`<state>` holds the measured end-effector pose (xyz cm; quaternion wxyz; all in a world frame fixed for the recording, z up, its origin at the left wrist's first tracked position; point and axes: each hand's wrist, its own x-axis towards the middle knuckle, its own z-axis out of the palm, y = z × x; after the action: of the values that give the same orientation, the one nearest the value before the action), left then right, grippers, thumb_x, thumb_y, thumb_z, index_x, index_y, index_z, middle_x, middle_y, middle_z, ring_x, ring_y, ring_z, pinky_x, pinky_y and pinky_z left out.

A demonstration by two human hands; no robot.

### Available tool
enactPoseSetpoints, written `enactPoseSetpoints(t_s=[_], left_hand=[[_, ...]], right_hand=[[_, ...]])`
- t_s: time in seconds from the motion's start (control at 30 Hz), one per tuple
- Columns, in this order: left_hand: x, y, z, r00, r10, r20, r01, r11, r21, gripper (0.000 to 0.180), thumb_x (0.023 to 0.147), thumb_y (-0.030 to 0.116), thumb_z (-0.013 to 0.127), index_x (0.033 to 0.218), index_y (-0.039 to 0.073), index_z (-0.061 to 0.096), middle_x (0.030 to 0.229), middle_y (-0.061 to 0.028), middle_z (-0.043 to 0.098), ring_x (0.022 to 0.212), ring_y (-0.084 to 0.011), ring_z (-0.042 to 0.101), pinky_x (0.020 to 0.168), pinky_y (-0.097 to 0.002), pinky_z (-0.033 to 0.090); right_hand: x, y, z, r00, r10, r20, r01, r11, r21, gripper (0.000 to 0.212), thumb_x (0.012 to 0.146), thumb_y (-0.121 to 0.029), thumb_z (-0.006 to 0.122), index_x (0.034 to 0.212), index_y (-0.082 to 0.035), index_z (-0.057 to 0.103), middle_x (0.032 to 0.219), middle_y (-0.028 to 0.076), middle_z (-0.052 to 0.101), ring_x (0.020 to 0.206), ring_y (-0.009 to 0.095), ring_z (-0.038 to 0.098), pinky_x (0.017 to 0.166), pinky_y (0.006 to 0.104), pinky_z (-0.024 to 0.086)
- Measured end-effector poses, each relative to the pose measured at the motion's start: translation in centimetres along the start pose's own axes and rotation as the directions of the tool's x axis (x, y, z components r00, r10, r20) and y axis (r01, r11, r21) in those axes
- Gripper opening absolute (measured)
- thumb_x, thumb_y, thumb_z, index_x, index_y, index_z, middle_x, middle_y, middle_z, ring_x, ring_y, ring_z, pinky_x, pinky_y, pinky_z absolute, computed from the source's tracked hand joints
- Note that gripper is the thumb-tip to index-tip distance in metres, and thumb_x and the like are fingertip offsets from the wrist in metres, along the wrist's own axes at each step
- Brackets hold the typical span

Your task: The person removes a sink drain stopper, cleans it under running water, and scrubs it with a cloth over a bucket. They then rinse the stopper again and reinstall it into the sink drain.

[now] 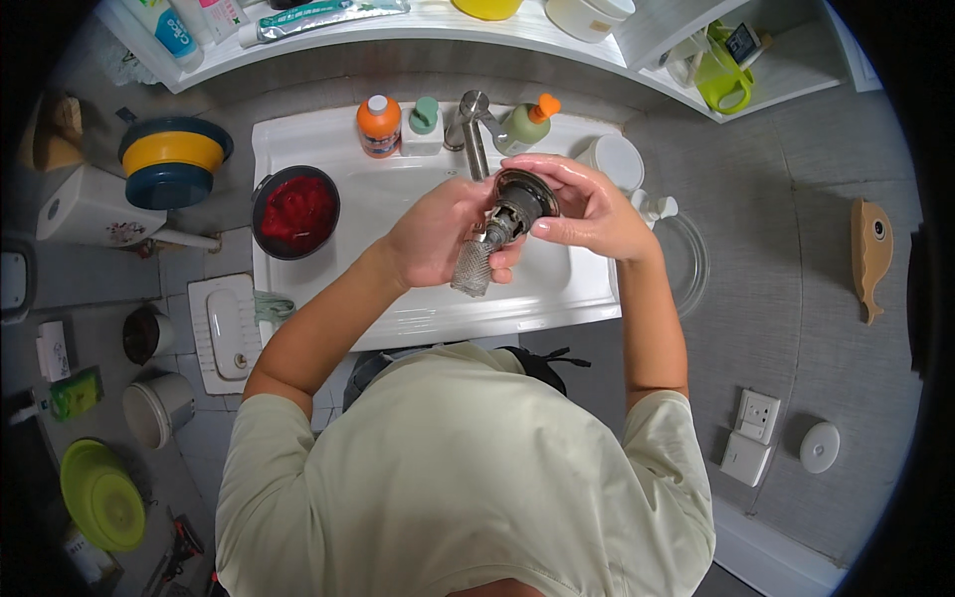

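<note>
Both hands are raised over the white washbasin (418, 308), in front of the faucet (476, 129). Between them is a sink drain strainer (513, 211) with a round dark cap, a metal body and a mesh basket at its lower end. My left hand (438, 231) wraps around the strainer's body from the left and behind, fingertips showing beside the mesh. The fingers and thumb of my right hand (592, 211) are curled around the rim of the cap. The strainer is tilted, cap to the upper right and mesh toward me. Both hands look wet.
On the basin's left edge sits a dark bowl (269, 244) holding something red. An orange bottle (379, 127), a white dispenser (423, 134) and a green pump bottle (527, 127) line the back. A white shelf (418, 48) runs above. To the right stands a white tub (615, 161).
</note>
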<state>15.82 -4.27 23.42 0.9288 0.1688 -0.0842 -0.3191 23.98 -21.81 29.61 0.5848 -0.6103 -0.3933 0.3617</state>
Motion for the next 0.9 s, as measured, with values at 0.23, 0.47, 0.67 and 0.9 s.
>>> enactPoseSetpoints(t_s=[0.23, 0.47, 0.67, 0.9], left_hand=[[-1.8, 0.0, -1.3, 0.927, 0.26, -0.27, -0.078, 0.839, 0.538, 0.07, 0.071, -0.001, 0.068, 0.13, 0.006, 0.031, 0.108, -0.0146, 0.053, 0.095, -0.0237, 0.057, 0.08, -0.0362, 0.047], [-1.9, -0.4, -0.3, 0.729, 0.678, -0.092, -0.2, 0.34, 0.919, 0.058, 0.071, -0.001, 0.07, 0.12, 0.003, 0.039, 0.099, -0.0113, 0.058, 0.085, -0.0155, 0.06, 0.077, -0.0294, 0.049], [-2.3, -0.2, 0.3, 0.669, 0.74, 0.069, -0.061, -0.037, 0.997, 0.043, 0.068, -0.001, 0.07, 0.107, 0.002, 0.053, 0.1, -0.0097, 0.059, 0.084, -0.013, 0.059, 0.079, -0.0259, 0.047], [-2.3, -0.5, 1.4, 0.597, 0.775, 0.208, -0.064, -0.213, 0.975, 0.037, 0.066, 0.0, 0.072, 0.1, 0.002, 0.058, 0.098, -0.0091, 0.061, 0.085, -0.0189, 0.061, 0.079, -0.0293, 0.048]], right_hand=[[-1.1, -1.8, 0.8, 0.965, -0.072, -0.253, -0.009, 0.952, -0.305, 0.053, 0.071, 0.006, 0.063, 0.122, -0.001, 0.047, 0.119, 0.01, 0.049, 0.109, 0.018, 0.049, 0.093, 0.0316, 0.041], [-1.2, -1.9, 1.5, 0.918, -0.179, -0.354, -0.013, 0.878, -0.478, 0.051, 0.071, 0.003, 0.064, 0.119, -0.007, 0.052, 0.113, 0.006, 0.052, 0.092, 0.014, 0.053, 0.08, 0.0266, 0.049], [-0.8, -2.4, 2.9, 0.929, -0.181, -0.322, -0.02, 0.845, -0.535, 0.049, 0.07, 0.002, 0.066, 0.117, -0.007, 0.053, 0.11, 0.007, 0.054, 0.088, 0.016, 0.054, 0.077, 0.0267, 0.05], [-0.3, -2.7, 3.3, 0.946, -0.178, -0.272, -0.039, 0.769, -0.638, 0.048, 0.07, 0.001, 0.066, 0.115, -0.007, 0.054, 0.104, 0.008, 0.055, 0.085, 0.017, 0.055, 0.073, 0.0281, 0.05]])
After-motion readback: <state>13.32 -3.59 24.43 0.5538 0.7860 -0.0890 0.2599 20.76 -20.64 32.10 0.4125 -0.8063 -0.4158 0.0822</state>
